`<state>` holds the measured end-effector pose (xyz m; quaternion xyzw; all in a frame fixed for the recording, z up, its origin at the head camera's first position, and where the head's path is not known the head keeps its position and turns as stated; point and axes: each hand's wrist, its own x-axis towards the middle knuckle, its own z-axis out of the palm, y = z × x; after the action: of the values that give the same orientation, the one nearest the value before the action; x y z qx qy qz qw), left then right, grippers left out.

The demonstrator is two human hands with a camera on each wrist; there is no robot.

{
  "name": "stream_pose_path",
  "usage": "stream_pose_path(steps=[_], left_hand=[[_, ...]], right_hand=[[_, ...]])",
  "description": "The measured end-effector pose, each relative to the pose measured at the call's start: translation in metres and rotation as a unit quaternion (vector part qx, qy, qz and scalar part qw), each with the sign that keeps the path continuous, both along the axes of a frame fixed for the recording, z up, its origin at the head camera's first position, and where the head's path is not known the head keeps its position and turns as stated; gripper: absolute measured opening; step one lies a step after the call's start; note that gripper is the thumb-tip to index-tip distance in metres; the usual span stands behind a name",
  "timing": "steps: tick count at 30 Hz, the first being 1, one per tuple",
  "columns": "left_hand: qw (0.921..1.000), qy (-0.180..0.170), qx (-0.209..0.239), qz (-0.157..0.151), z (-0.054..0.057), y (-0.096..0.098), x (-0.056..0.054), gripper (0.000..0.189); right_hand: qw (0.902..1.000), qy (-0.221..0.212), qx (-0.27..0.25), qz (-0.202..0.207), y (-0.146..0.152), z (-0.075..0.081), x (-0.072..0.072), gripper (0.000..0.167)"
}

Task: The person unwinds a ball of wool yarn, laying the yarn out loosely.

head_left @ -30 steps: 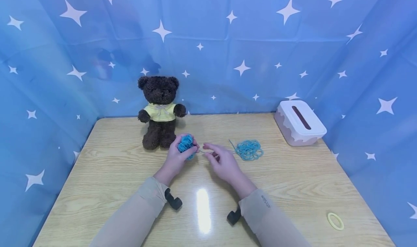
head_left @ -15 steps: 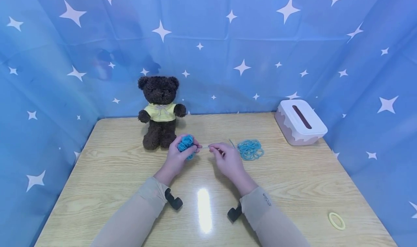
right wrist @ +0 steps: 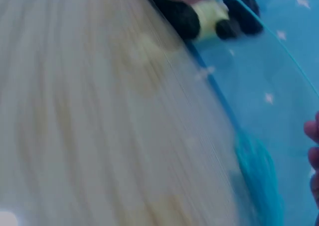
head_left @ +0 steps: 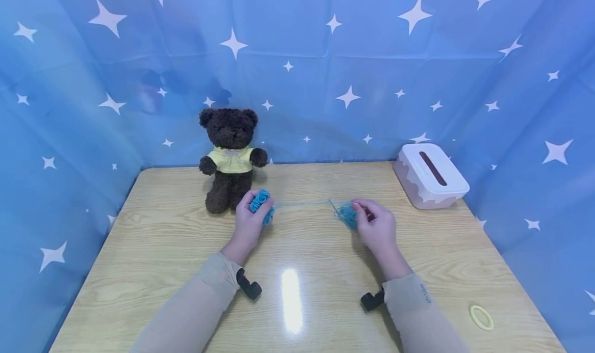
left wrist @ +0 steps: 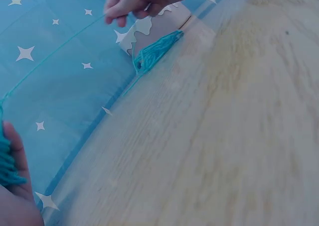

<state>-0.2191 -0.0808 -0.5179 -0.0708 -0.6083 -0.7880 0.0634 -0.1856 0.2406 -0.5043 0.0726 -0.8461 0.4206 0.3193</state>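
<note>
My left hand (head_left: 248, 221) grips a small wound bundle of blue yarn (head_left: 261, 204), its thumb lying across the front. From the bundle a single strand (left wrist: 55, 52) runs taut to my right hand (head_left: 377, 224), which pinches it between thumb and fingertips. In the left wrist view the right hand (left wrist: 144, 1) is raised above a loose pile of the same yarn (left wrist: 155, 53) on the table. That loose pile (head_left: 346, 215) is partly covered by the right hand in the head view. A short yarn end sticks up at its left side.
A brown teddy bear (head_left: 229, 159) in a yellow top stands behind my left hand. A tissue box (head_left: 432, 174) sits at the table's back right corner. Near the right edge lies a pale yellow ring (head_left: 481, 317). A blue star-patterned curtain (head_left: 297, 84) hangs behind the table (head_left: 204, 301).
My right hand has moved away to the right, over the loose pile, drawing the strand out longer. The left hand has shifted slightly left and turned with its bundle.
</note>
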Motion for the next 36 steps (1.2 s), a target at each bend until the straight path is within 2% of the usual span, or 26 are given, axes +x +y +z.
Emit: stream_pose_path(steps=[3, 6, 11, 15, 19, 22, 24, 27, 30, 32, 36], left_hand=[[0.9999, 0.006, 0.010, 0.013, 0.000, 0.001, -0.001, 0.009], [0.9991, 0.013, 0.015, 0.039, 0.001, 0.002, -0.001, 0.008], [0.9973, 0.016, 0.014, 0.070, 0.001, 0.002, -0.002, 0.008], [0.9983, 0.012, 0.019, 0.054, 0.000, 0.003, -0.002, 0.009], [0.9994, 0.011, 0.016, 0.027, 0.001, 0.003, -0.001, 0.005], [0.9997, 0.014, 0.014, 0.014, 0.001, 0.003, 0.001, 0.004], [0.9998, 0.015, 0.012, 0.007, 0.001, 0.002, 0.001, 0.006], [0.9998, 0.014, 0.015, -0.005, 0.002, 0.002, 0.002, 0.005], [0.9997, 0.010, 0.015, -0.015, 0.003, 0.002, 0.003, 0.007], [0.9995, 0.010, 0.014, -0.025, 0.004, 0.002, 0.004, 0.008], [0.9986, 0.006, 0.014, -0.051, 0.003, 0.002, 0.005, 0.012]], right_hand=[[0.9995, -0.024, 0.004, -0.022, 0.022, -0.001, 0.002, 0.009], [0.9969, -0.066, 0.025, -0.036, 0.039, -0.001, 0.004, 0.009], [0.9819, -0.155, 0.090, -0.063, 0.056, 0.000, 0.008, 0.011], [0.9661, -0.211, 0.131, -0.069, 0.062, -0.001, 0.008, 0.015], [0.9581, -0.243, 0.139, -0.060, 0.064, -0.001, 0.008, 0.017], [0.9580, -0.242, 0.141, -0.060, 0.062, 0.000, 0.009, 0.018], [0.9637, -0.224, 0.133, -0.057, 0.057, 0.002, 0.010, 0.019], [0.9788, -0.173, 0.105, -0.029, 0.044, 0.005, 0.011, 0.020], [0.9872, -0.133, 0.080, 0.036, 0.020, 0.009, 0.013, 0.020], [0.9850, -0.129, 0.075, 0.085, -0.002, 0.013, 0.014, 0.024], [0.9668, -0.185, 0.061, 0.165, -0.048, 0.020, 0.017, 0.037]])
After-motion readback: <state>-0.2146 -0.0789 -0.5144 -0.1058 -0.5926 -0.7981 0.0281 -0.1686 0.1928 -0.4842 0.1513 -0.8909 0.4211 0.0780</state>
